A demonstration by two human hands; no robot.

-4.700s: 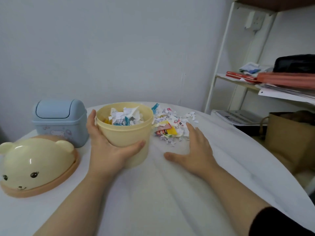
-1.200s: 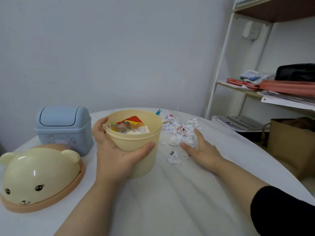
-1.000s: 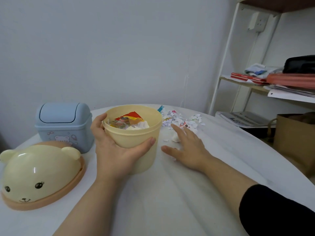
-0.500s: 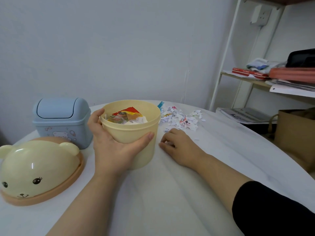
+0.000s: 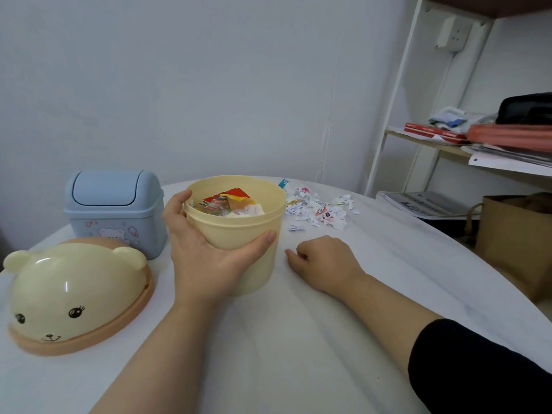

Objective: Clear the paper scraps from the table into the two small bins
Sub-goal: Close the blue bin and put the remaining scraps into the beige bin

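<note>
Yellow bin (image 5: 240, 234) gripped, right hand (image 5: 324, 261) seemingly fisted

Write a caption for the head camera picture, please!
Left hand grips the open yellow bin; right hand curls on the table beside it, paper scraps piled behind.

Soft, even, rather dim light — shadows on the worktop (image 5: 298, 339) stay faint. A small glare streak marks the bear-shaped lid (image 5: 77, 297). Wide-angle distortion tilts the shelf frame (image 5: 393, 97) at the right; focus is sharp.

Right hand (image 5: 324, 262): curled fingers hid the palm's contents. Yellow bin (image 5: 236, 230): near wall was partly covered by left hand (image 5: 203, 264).
</note>
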